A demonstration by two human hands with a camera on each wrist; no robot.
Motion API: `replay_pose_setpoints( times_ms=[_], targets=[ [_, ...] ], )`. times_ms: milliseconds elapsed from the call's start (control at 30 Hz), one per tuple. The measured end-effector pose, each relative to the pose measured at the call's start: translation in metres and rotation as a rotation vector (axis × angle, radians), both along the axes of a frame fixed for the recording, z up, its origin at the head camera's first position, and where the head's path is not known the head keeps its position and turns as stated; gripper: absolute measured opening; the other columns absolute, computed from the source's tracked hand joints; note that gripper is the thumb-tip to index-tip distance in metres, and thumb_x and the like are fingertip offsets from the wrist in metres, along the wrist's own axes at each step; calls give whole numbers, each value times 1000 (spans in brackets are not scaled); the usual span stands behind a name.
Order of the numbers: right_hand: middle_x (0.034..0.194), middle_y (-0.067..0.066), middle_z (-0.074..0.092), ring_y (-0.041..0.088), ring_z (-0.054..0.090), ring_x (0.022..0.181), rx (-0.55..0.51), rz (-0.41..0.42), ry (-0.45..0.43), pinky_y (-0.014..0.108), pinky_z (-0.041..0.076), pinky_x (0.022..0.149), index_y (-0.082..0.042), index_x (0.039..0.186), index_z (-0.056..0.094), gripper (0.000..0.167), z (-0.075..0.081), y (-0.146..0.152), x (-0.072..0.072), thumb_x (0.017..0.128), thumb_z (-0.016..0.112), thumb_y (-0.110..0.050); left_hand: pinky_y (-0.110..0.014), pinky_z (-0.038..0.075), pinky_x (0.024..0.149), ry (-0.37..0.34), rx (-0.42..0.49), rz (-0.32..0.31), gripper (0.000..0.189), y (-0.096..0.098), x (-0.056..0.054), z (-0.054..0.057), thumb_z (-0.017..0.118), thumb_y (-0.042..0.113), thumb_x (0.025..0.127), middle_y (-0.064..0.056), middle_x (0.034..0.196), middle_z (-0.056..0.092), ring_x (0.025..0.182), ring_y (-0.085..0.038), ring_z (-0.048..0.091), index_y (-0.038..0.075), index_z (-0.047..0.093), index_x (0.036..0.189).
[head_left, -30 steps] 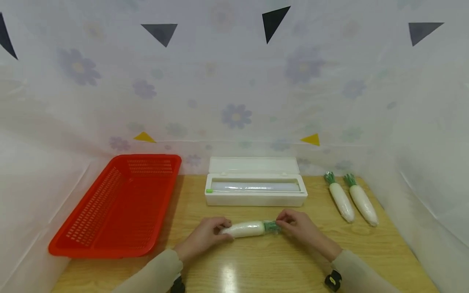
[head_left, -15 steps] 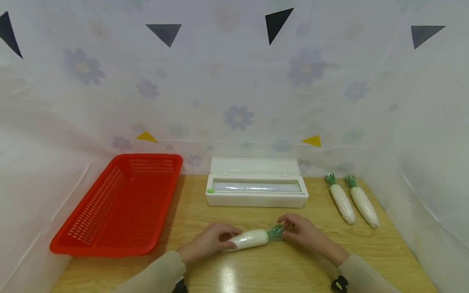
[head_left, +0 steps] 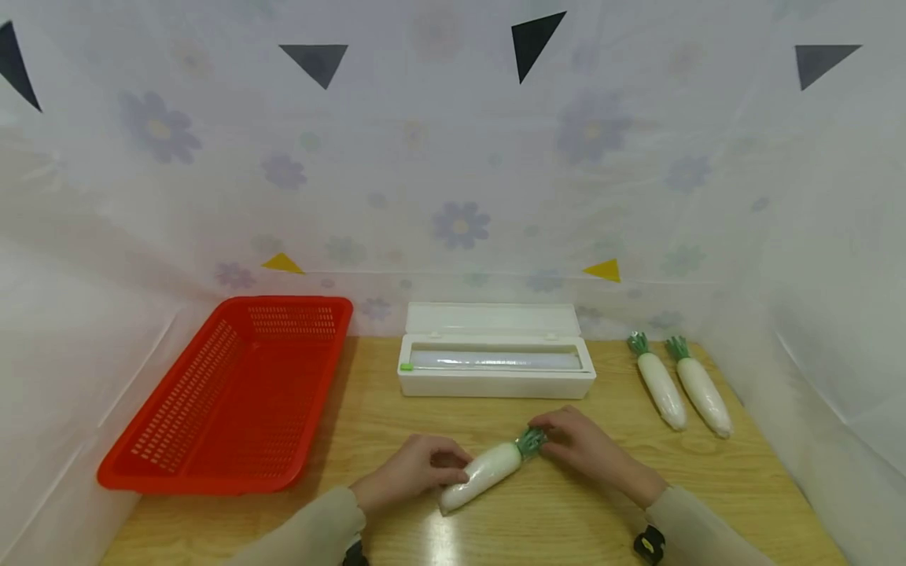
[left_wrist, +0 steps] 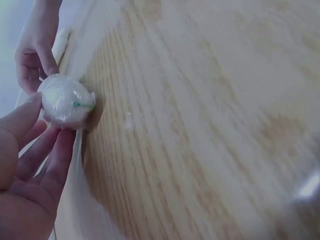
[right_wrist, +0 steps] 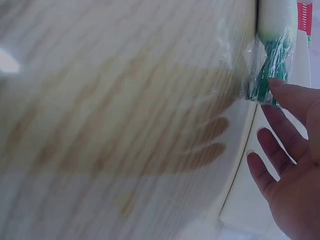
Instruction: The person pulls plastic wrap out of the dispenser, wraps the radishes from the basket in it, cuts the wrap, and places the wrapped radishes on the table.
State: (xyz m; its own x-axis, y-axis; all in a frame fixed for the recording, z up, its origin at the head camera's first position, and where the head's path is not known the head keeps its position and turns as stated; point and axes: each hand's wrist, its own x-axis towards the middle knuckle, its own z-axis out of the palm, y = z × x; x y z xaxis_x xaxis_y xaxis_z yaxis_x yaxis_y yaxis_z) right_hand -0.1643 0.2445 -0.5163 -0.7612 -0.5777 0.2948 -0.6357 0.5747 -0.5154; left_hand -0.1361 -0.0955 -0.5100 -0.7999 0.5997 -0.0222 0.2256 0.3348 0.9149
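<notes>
A white radish [head_left: 490,472] with green tops, wrapped in clear film, lies slanted between both hands at the front middle of the table. My left hand [head_left: 416,472] holds its body, thumb on the near side and fingers on the far side. The rounded, film-covered end of the radish [left_wrist: 65,102] faces the left wrist camera. At the other end, my right hand [head_left: 582,445] pinches the wrapped green tops [right_wrist: 272,70] between thumb and index finger. The remaining fingers of that hand are spread apart in the right wrist view.
Behind the hands stands a white cling film box [head_left: 495,385], lid raised, with a roll inside. On the left is a red perforated basket [head_left: 311,424]. Two more wrapped radishes, a nearer one [head_left: 661,391] and an outer one [head_left: 703,397], lie at the right.
The radish has turned from nearly level to slanted, its plain end swinging toward the table's front. My left hand has shifted right and nearer; my right hand stays by the green tops.
</notes>
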Motion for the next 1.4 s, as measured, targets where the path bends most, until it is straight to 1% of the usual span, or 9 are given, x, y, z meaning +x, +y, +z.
replay_pose_setpoints(
  times_ms=[100,167,300,433,600,733,867,1100,1400],
  targets=[
    [109,2,70,19,61,100,20,-93,-35,38,54,86,-5,124,68,36,0,-3,0,91,80,-10,-20,56,71,-71,23,4,30,3,3,0,81,12,91,-6,103,79,86,-3,69,4,76,120],
    [107,3,69,23,64,101,12,-167,-64,41,55,89,-3,120,67,32,0,-6,0,91,80,-10,-19,56,71,-87,24,7,32,5,5,0,82,12,90,-7,104,79,85,-3,69,2,76,121],
    [99,-2,70,18,66,94,-17,-264,-134,37,56,85,-9,104,68,14,6,-11,3,94,77,-11,-22,58,74,-168,75,27,26,11,11,-3,81,8,91,-10,102,79,86,-5,70,-1,77,115],
    [88,-12,67,6,59,84,4,-232,-202,29,52,76,-18,95,72,5,14,-20,14,98,74,-22,-32,62,72,-309,138,70,20,20,20,-3,80,3,91,-13,94,77,84,-15,72,-4,75,109],
    [81,-15,64,1,56,75,-15,-158,-298,25,50,68,-19,97,73,11,12,-34,25,99,72,-30,-33,62,68,-369,152,152,17,33,29,-5,82,3,89,-9,86,73,77,-18,72,-3,71,100],
    [76,-11,67,2,58,66,-91,-160,-405,23,49,60,-10,101,69,21,10,-44,32,98,73,-31,-32,62,67,-360,150,191,17,42,35,-6,84,1,86,-9,82,74,75,-17,73,-2,70,94],
    [70,-8,66,3,55,60,-111,-230,-437,23,46,55,-2,105,67,35,13,-54,38,95,77,-34,-30,61,65,-315,125,221,19,48,39,-6,86,3,84,-8,78,74,73,-17,73,-1,69,91],
    [65,-9,58,6,52,56,-2,-346,-413,24,42,52,2,109,67,58,20,-72,48,89,78,-52,-27,59,62,-283,92,259,23,56,41,-9,88,10,83,-4,74,72,68,-14,71,3,67,90],
    [65,-8,55,8,48,55,88,-391,-393,24,36,49,-4,106,67,55,26,-81,53,87,79,-54,-20,54,57,-240,76,296,25,61,44,-10,91,12,81,-1,69,68,63,-9,65,5,67,85]
  ],
)
